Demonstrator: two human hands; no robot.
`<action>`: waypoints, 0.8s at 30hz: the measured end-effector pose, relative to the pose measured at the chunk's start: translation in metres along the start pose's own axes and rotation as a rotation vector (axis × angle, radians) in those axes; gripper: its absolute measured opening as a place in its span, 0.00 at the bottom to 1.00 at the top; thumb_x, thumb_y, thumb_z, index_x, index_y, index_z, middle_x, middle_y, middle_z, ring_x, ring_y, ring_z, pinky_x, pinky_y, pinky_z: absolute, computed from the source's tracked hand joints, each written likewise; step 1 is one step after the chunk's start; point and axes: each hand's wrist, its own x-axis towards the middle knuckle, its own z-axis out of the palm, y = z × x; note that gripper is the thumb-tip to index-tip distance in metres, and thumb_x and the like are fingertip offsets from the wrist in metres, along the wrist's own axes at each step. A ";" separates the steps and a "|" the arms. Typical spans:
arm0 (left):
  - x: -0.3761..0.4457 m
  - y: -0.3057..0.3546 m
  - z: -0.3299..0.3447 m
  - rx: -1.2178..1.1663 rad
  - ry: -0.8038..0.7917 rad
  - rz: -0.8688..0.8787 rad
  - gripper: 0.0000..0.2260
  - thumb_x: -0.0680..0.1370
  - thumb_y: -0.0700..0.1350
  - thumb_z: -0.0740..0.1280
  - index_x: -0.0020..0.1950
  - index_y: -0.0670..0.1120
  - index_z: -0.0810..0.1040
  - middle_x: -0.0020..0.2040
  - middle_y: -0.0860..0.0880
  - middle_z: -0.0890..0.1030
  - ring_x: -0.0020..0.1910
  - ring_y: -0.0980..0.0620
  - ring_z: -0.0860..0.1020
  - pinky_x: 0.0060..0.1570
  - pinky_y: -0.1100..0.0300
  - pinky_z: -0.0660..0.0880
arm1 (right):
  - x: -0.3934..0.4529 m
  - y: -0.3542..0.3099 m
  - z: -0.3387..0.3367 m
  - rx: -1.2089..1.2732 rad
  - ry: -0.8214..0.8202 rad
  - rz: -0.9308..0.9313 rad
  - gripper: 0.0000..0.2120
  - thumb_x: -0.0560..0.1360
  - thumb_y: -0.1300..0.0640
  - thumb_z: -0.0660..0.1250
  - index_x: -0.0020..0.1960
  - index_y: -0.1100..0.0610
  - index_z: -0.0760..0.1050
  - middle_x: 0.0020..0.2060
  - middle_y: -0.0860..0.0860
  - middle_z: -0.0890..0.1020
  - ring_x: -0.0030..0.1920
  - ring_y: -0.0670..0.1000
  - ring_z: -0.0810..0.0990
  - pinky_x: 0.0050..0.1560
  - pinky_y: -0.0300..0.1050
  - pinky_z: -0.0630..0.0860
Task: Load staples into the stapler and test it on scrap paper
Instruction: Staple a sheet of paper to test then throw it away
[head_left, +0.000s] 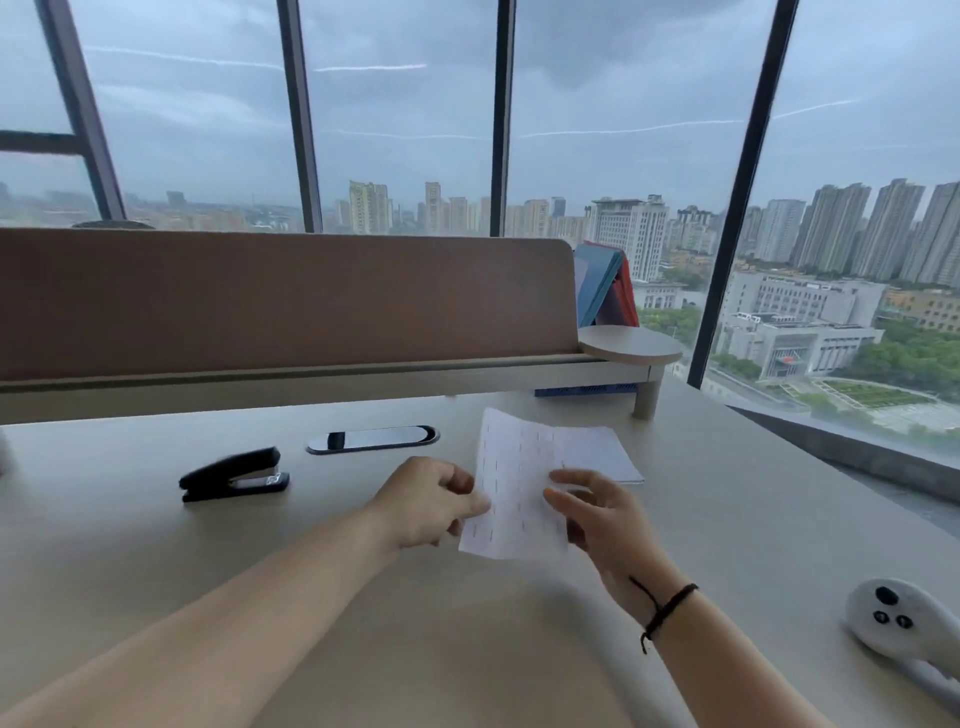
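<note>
I see the black stapler lying closed on the worktop, well to the left of both hands and touched by neither. My left hand pinches the left edge of a scrap paper dotted with small marks, and my right hand grips its right side, holding it just above a white pad. A white controller sits at the far right.

Both hands hold a scrap paper sheet just above the counter — the left hand pinching its left edge, the right hand its right edge. The paper is dotted with staple marks. A black stapler lies closed to the left — untouched.
</note>
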 end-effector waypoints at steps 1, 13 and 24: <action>-0.016 -0.006 -0.009 -0.019 -0.009 0.000 0.07 0.75 0.46 0.73 0.47 0.42 0.83 0.35 0.48 0.81 0.34 0.53 0.77 0.31 0.62 0.72 | -0.008 -0.005 0.008 0.062 -0.035 0.009 0.16 0.74 0.64 0.73 0.60 0.59 0.76 0.45 0.61 0.85 0.41 0.56 0.83 0.46 0.53 0.80; -0.159 -0.064 -0.057 0.172 -0.074 0.088 0.12 0.74 0.58 0.72 0.43 0.49 0.82 0.35 0.56 0.83 0.31 0.64 0.77 0.37 0.70 0.74 | -0.111 -0.009 0.056 -0.123 -0.295 0.228 0.08 0.77 0.63 0.68 0.52 0.66 0.83 0.47 0.62 0.87 0.49 0.63 0.86 0.55 0.61 0.81; -0.180 -0.107 -0.038 0.290 0.163 0.218 0.23 0.75 0.64 0.65 0.31 0.46 0.71 0.25 0.55 0.72 0.26 0.58 0.69 0.35 0.54 0.73 | -0.154 0.008 0.043 -0.280 -0.375 0.283 0.06 0.76 0.64 0.69 0.45 0.66 0.83 0.44 0.63 0.87 0.44 0.61 0.87 0.42 0.49 0.82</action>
